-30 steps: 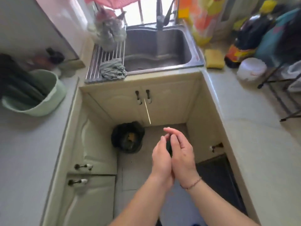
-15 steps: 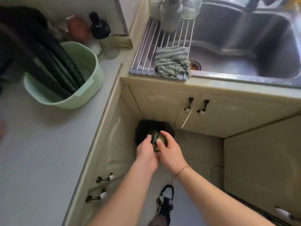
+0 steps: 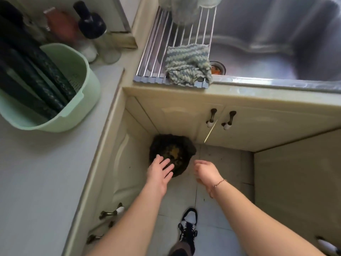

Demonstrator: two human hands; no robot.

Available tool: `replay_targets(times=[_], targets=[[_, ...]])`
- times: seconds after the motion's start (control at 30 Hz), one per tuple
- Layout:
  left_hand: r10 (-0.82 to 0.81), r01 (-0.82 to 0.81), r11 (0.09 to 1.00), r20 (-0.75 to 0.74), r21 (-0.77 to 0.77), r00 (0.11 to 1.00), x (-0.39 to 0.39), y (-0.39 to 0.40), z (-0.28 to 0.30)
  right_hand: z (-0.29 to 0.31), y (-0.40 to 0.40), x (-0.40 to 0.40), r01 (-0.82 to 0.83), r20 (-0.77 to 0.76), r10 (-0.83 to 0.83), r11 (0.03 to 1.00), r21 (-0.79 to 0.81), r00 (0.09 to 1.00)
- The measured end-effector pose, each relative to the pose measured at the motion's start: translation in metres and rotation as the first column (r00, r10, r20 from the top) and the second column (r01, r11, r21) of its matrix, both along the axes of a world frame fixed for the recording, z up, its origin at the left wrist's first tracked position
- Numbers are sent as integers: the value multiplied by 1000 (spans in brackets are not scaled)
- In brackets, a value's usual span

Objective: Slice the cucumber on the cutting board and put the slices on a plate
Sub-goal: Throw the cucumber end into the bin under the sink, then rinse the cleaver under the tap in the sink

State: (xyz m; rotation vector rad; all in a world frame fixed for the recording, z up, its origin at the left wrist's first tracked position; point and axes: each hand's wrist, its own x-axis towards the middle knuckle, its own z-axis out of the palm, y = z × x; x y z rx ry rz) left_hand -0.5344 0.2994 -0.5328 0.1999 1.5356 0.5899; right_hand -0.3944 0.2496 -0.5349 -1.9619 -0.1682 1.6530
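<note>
**A:** Head view, what have you got on the hands?

**B:** I see the left hand stretched out over the near rim of a black bin on the floor, palm down. Its grip is spread, fingers straight and fanned, holding nothing. The right hand hangs just beside the bin, to its right, with a thin bracelet at the wrist. From where I sit its fingers look loosely curled downward; I see nothing in them, though the fingertips are turned away from me, so I can't be firm on that.

**A:** And the cucumbers?

**B:** I make out several long dark green cucumbers standing tilted in a pale green basket on the table at the left, well apart from both hands. Inside the bin I see yellowish and green scraps; what they are I can't tell.

**A:** What about the rest of that view?

**B:** Behind the basket there's a dark round-bodied bottle against the wall. A steel sink runs across the top right, with a roll-up rack laid over its left end and a blue-and-white knitted cloth bunched on the rack's near edge. Cream cabinet doors stand under the sink, and a black-and-white sneaker is on the tiled floor between the forearms.
</note>
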Motion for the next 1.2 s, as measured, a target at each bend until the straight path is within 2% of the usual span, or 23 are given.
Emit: replay_targets(times=[0.1,0.2,0.3,0.43,0.5,0.6,0.7,0.87,1.0,1.13,1.2], targets=[[-215,232,970,-193,74,957,29,-22,18,34,-29,16,24,-37,-22,999,48,999],[-392,457,864,-291,209,873,65,-44,48,76,-67,41,80,-30,-76,983,166,997],[-560,657,669,-345,349,753,106,-70,87,115,-116,72,63,123,-97,966,251,988],[-748,812,340,-387,474,539,159,-122,143,164,-194,108,197,188,-281,908,370,941],[-814,832,186,-392,522,428,184,-159,164,185,-238,119,296,182,-393,866,404,901],[-834,848,-123,-517,516,193,219,-229,185,211,-315,127,451,164,-564,776,442,809],[-844,824,-304,-537,478,-1,250,-310,200,226,-405,125,578,176,-709,671,463,683],[-854,751,-466,-461,467,-243,278,-451,209,220,-565,108,734,269,-843,538,414,466],[-798,654,-586,-477,478,-367,290,-549,202,207,-676,101,777,445,-823,523,351,353],[-738,566,-672,-501,478,-452,299,-626,201,207,-762,103,779,686,-676,570,259,267],[-679,520,-732,-537,440,-501,304,-655,201,205,-798,108,779,798,-541,609,154,266]])
